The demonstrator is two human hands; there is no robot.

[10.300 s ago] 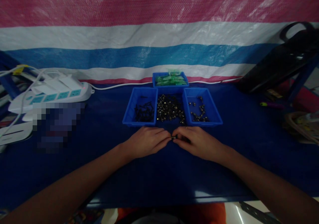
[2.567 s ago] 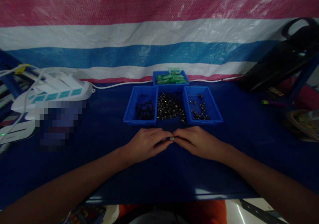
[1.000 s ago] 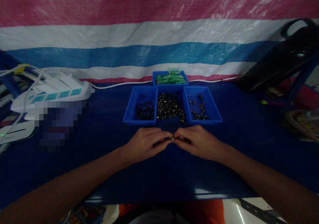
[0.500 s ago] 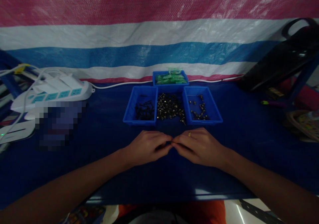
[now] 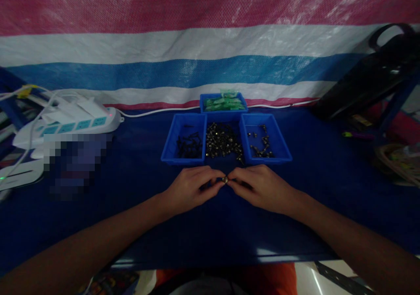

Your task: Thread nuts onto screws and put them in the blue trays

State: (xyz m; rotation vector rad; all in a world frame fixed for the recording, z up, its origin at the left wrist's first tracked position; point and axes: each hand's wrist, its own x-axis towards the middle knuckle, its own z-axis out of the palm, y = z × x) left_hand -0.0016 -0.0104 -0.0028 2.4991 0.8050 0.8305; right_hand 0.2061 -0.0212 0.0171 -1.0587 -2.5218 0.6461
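Power strip: at nine o'clock on the table (image 5: 98,225) we see a white power strip (image 5: 70,122) with teal sockets, its long axis running left to right, a white cable (image 5: 157,110) leading off toward the wall.
Blurred patch: just below the strip sits a pixelated area; we cannot tell what it covers.
Left tray: at eleven o'clock from our hands, a blue tray (image 5: 170,148) holds dark screws (image 5: 189,146).
Our left hand: our left hand (image 5: 190,190) rests on the table, fingers curled in, thumb and forefinger pinched shut on a small metal part (image 5: 225,180).
Metal part: it sits at the centre of the table, between the fingertips of both hands, just in front of the trays. It is a tiny shiny piece; we see only a round bright end facing us. Its long axis seems to run left to right between the two hands, but it is too small for us to be sure.
Loose pile: at twelve o'clock, a heap of shiny metal bits (image 5: 223,139) lies between the two side trays.
Far tray: beyond the heap, a blue tray (image 5: 203,101) holds green packets (image 5: 225,104).
Our right hand: our right hand (image 5: 262,187) mirrors the left, fingers curled, its fingertips closed on the other side of the same part.
Right tray: at one o'clock, a blue tray (image 5: 282,148) holds a few dark fittings (image 5: 260,148).
Bag: at three o'clock, a black bag (image 5: 370,80) leans at the table's edge.
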